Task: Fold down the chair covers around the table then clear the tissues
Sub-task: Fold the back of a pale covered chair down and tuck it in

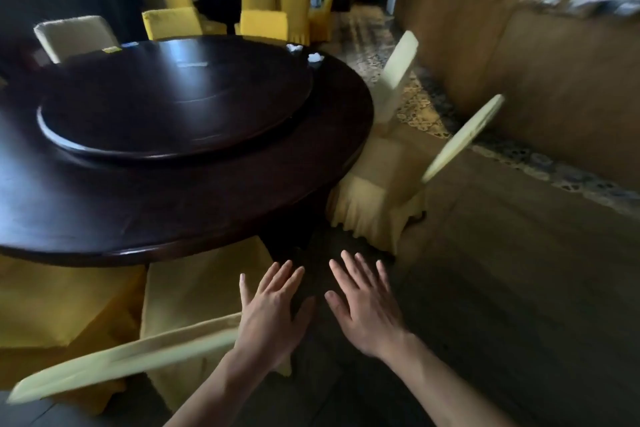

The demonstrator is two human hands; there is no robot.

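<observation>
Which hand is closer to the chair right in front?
Left. The left hand is at the end of the chair back's top edge; the right hand is farther right, over the floor.

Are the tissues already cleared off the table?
No, two crumpled white tissues lie near the far edge of the dark round table.

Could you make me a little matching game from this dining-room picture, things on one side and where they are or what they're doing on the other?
Things:
1. crumpled tissues
2. left hand
3. round turntable
4. nearest chair back

Places or states:
A. centre of the dark table
B. bottom left, pale cover
C. far edge of the table
D. open, fingers spread, holding nothing

Pairs: 1-C, 2-D, 3-A, 4-B
</observation>
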